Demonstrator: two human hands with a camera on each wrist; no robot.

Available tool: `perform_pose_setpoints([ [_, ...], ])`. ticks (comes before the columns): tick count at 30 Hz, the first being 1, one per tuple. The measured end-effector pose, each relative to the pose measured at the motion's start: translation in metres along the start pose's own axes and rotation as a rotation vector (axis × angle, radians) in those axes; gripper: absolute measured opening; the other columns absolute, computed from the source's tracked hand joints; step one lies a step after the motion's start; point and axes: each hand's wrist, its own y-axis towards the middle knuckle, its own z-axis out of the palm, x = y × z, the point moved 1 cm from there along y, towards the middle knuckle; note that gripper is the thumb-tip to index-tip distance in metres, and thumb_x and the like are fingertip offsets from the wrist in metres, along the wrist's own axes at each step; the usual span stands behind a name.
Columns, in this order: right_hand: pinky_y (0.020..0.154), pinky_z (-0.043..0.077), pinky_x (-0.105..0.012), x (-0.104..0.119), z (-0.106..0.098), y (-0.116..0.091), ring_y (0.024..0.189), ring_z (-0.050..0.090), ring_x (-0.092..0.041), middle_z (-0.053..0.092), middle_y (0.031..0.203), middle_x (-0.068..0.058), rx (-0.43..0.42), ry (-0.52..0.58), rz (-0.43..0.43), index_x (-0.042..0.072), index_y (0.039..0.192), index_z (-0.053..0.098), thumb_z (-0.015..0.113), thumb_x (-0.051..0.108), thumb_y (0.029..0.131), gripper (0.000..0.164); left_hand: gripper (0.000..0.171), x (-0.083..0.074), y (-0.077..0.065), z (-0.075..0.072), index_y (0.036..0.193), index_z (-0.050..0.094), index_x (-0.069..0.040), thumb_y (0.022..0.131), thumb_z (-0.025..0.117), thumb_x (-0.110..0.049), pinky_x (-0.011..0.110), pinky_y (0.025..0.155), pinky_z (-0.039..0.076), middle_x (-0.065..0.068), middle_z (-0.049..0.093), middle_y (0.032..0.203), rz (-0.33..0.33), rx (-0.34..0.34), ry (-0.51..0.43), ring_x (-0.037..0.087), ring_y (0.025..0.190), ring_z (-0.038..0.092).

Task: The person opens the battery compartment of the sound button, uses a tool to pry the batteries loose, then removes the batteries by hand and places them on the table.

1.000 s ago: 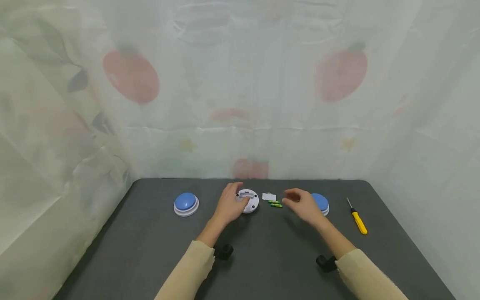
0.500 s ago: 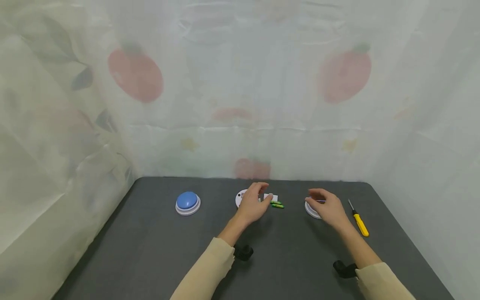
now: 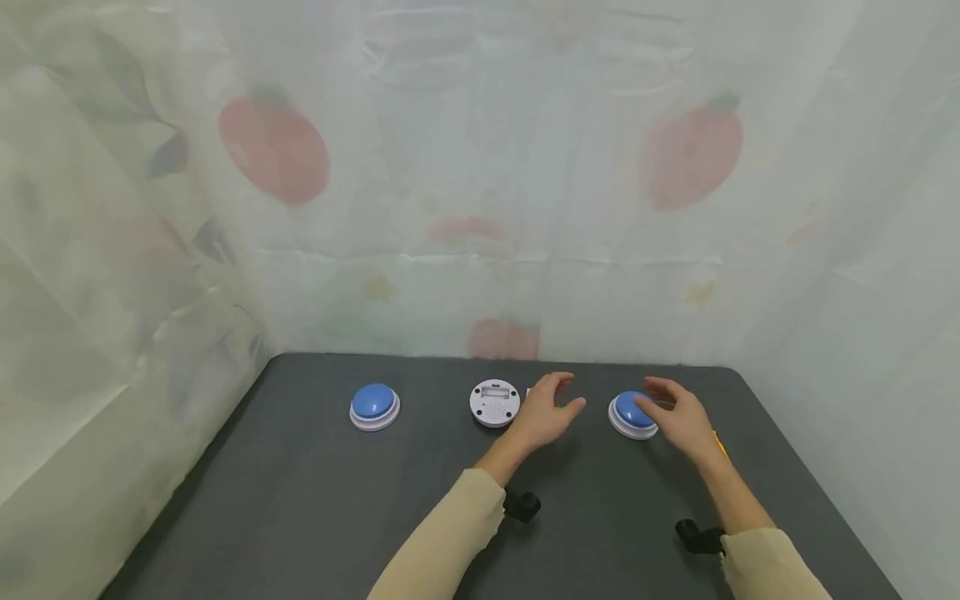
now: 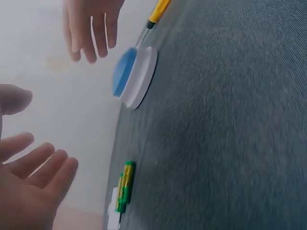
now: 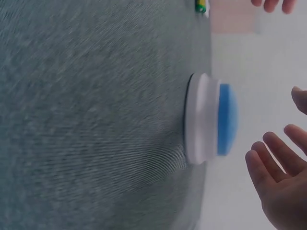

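Observation:
My left hand point(image 3: 546, 414) hovers above the table, fingers relaxed, holding nothing. Below it, green-and-yellow batteries point(image 4: 125, 184) lie beside a small white cover point(image 4: 113, 211); the hand hides most of this in the head view. To its left lies a white round push-button device point(image 3: 495, 403), underside up, its battery slot uncovered. My right hand point(image 3: 681, 417) hangs with loosely bent fingers just right of an upright blue-topped push button point(image 3: 632, 412). The right wrist view shows a gap between those fingers and the blue dome point(image 5: 228, 120).
Another blue push button point(image 3: 374, 404) stands upright at the left of the dark table point(image 3: 315, 500). A yellow-handled screwdriver point(image 4: 160, 9) lies at the right, largely covered by my right hand in the head view. A pale printed sheet point(image 3: 480, 167) hangs behind the table.
Both hands have moved right. The left hand has left the upside-down device and is now over the batteries; the right hand has passed from near the batteries to the right-hand button.

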Motion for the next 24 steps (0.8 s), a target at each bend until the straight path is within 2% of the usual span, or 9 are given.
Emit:
perform_pose_setpoints([
  [8, 0.103, 0.041, -0.062, -0.020, 0.002, 0.007, 0.133, 0.043, -0.053, 0.040, 0.149, -0.034, 0.075, 0.014, 0.093, -0.009, 0.151, 0.034, 0.067, 0.031, 0.100, 0.073, 0.052, -0.002, 0.016, 0.021, 0.146, 0.050, -0.008, 0.102, 0.062, -0.032, 0.032, 0.102, 0.047, 0.009, 0.055, 0.139, 0.007, 0.016, 0.003, 0.022, 0.127, 0.053],
  [9, 0.106, 0.037, -0.063, -0.022, 0.003, 0.008, 0.133, 0.042, -0.053, 0.039, 0.149, -0.035, 0.083, 0.016, 0.108, -0.009, 0.151, 0.034, 0.068, 0.031, 0.099, 0.074, 0.052, -0.002, 0.017, 0.023, 0.146, 0.050, -0.009, 0.101, 0.062, -0.032, 0.032, 0.101, 0.047, 0.008, 0.055, 0.138, 0.002, 0.020, 0.006, 0.022, 0.126, 0.054],
  [11, 0.107, 0.036, -0.063, -0.026, 0.005, 0.008, 0.134, 0.042, -0.053, 0.038, 0.151, -0.034, 0.099, 0.012, 0.140, -0.009, 0.152, 0.033, 0.069, 0.030, 0.099, 0.076, 0.051, -0.004, 0.019, 0.028, 0.146, 0.050, -0.009, 0.101, 0.063, -0.030, 0.033, 0.102, 0.047, 0.009, 0.054, 0.139, -0.006, 0.027, 0.004, 0.024, 0.127, 0.054],
  [15, 0.107, 0.037, -0.062, -0.035, 0.009, 0.007, 0.133, 0.043, -0.051, 0.038, 0.151, -0.035, 0.113, 0.017, 0.194, -0.010, 0.152, 0.032, 0.071, 0.029, 0.097, 0.078, 0.052, -0.006, 0.021, 0.040, 0.146, 0.051, -0.009, 0.100, 0.065, -0.030, 0.035, 0.102, 0.046, 0.009, 0.054, 0.139, -0.021, 0.047, 0.031, 0.023, 0.126, 0.055],
  [16, 0.104, 0.041, -0.061, -0.036, 0.010, 0.007, 0.133, 0.043, -0.051, 0.038, 0.151, -0.035, 0.119, 0.020, 0.201, -0.010, 0.152, 0.031, 0.071, 0.029, 0.097, 0.079, 0.053, -0.006, 0.021, 0.042, 0.146, 0.051, -0.009, 0.100, 0.065, -0.031, 0.036, 0.102, 0.046, 0.009, 0.054, 0.139, -0.026, 0.051, 0.035, 0.022, 0.126, 0.055],
  [19, 0.106, 0.040, -0.060, -0.040, 0.012, 0.006, 0.135, 0.041, -0.051, 0.035, 0.152, -0.035, 0.142, 0.055, 0.222, -0.010, 0.153, 0.028, 0.072, 0.027, 0.096, 0.081, 0.054, -0.006, 0.021, 0.049, 0.145, 0.052, -0.009, 0.098, 0.067, -0.032, 0.035, 0.103, 0.045, 0.007, 0.054, 0.140, -0.048, 0.062, 0.053, 0.020, 0.126, 0.054],
  [24, 0.108, 0.038, -0.059, -0.042, 0.018, 0.008, 0.138, 0.038, -0.051, 0.032, 0.154, -0.036, 0.177, 0.089, 0.218, -0.011, 0.154, 0.024, 0.075, 0.024, 0.095, 0.086, 0.055, -0.001, 0.019, 0.054, 0.144, 0.053, -0.007, 0.097, 0.068, -0.032, 0.037, 0.104, 0.044, 0.009, 0.054, 0.141, -0.080, 0.076, 0.059, 0.023, 0.127, 0.054],
])
